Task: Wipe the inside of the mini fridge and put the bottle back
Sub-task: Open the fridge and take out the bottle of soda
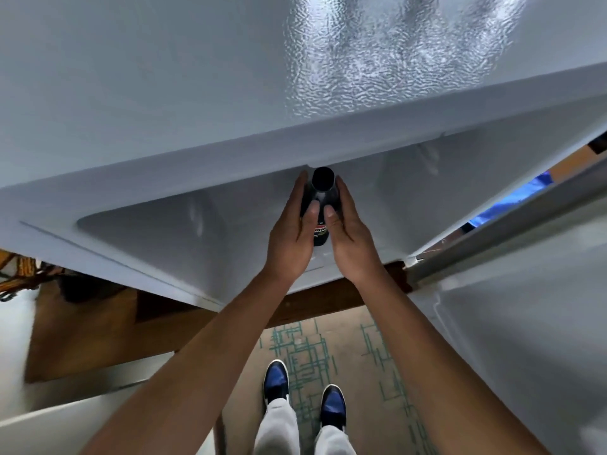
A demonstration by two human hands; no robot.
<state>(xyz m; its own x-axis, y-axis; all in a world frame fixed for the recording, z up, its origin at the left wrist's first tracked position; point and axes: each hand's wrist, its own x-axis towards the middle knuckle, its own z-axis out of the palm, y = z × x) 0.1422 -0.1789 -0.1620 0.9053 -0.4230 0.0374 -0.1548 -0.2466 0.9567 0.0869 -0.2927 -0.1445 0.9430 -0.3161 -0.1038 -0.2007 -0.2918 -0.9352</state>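
Note:
I look down over the white mini fridge (197, 103), whose open compartment (147, 231) faces me. A dark bottle (320, 205) with a black cap and a red-and-white label stands upright at the front middle of the compartment. My left hand (290, 238) holds its left side and my right hand (349, 241) its right side, both thumbs lying across the front of the bottle. The lower part of the bottle is hidden between my palms.
The open fridge door (525, 323) hangs at the right. Something blue (512, 198) shows through the hinge gap. A brown wooden shelf (98, 326) supports the fridge. Below are patterned carpet (305, 349) and my blue shoes (276, 379).

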